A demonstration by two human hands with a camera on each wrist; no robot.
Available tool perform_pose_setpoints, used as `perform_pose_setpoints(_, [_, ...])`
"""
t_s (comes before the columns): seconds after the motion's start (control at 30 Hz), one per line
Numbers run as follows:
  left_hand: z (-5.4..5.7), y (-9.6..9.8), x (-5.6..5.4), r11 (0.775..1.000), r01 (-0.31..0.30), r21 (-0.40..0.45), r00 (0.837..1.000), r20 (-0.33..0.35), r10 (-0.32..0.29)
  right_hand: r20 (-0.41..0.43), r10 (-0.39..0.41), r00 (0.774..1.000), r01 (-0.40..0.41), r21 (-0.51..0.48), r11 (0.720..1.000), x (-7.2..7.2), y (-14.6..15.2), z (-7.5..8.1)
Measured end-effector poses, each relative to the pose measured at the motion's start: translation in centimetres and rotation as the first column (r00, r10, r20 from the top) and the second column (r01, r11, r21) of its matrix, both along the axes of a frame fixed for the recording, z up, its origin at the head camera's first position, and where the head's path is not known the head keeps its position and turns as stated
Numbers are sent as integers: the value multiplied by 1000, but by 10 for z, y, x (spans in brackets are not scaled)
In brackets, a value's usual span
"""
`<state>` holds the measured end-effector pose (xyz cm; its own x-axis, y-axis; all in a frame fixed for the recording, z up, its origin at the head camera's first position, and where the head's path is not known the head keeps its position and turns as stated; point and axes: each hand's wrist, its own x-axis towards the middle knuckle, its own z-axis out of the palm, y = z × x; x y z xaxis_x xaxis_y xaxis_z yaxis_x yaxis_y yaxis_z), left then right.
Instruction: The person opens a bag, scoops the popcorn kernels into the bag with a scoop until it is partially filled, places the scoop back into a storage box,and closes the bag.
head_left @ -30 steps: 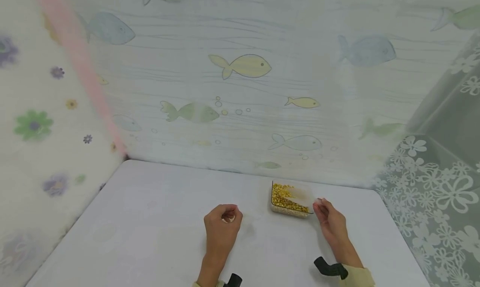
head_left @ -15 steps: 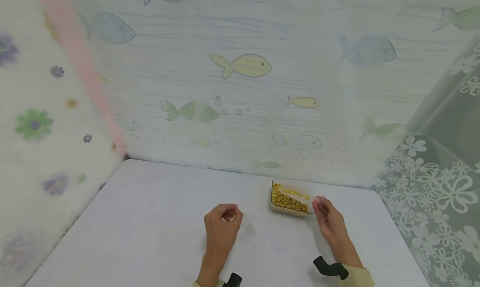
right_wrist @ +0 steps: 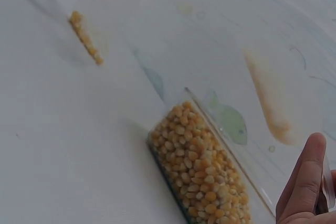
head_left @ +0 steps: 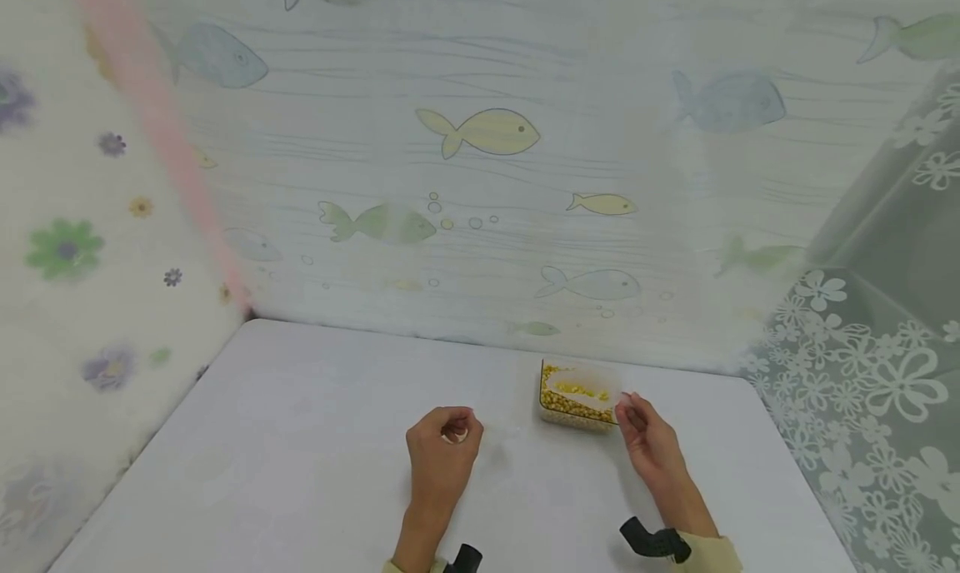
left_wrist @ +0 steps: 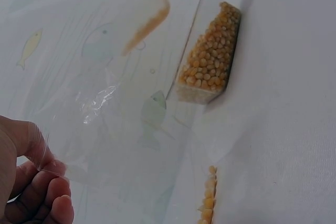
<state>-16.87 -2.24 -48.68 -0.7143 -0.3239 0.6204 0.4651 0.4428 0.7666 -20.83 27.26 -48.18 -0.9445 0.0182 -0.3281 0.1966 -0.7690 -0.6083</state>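
Note:
My left hand (head_left: 445, 452) pinches the top of a clear plastic bag (left_wrist: 105, 98), thumb against curled fingers. A short column of yellow corn kernels (left_wrist: 209, 198) shows low in the bag's area. To the right, a clear rectangular box (head_left: 576, 421) holds many corn kernels (right_wrist: 197, 166). My right hand (head_left: 651, 444) grips a pale, whitish scoop (head_left: 557, 383) beside the box's right end. Yellow kernels (head_left: 581, 390) lie in the scoop, which overlaps the box in the head view. In both wrist views the scoop is faint and blurred.
A white table (head_left: 330, 423) carries everything. Behind it hangs a pale sheet with printed fish (head_left: 498, 132). A flowered sheet (head_left: 67, 248) bounds the left, and a grey cover with white flowers (head_left: 862, 390) falls along the right edge.
A blurred patch over the box has become the scoop bearing kernels, standing out from the box's contents. My right hand has shifted slightly left. The left hand stays almost where it was.

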Motion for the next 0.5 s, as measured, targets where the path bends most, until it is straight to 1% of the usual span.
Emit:
perform_pose_setpoints(0.2, [0,-1,0,1000,1,-12,1000,-12,-1,20,10,1000,-10,6,1000,6,-7,3])
perform_pose_setpoints(0.4, [-1,0,0,1000,0,-23,1000,-21,-1,-5,43,999,-43,5,999,14,-18,9])
perform_pose_setpoints(0.5, [-1,1,0,1000,1,-26,1000,-21,-2,0,53,999,-53,15,998,18,-25,14])
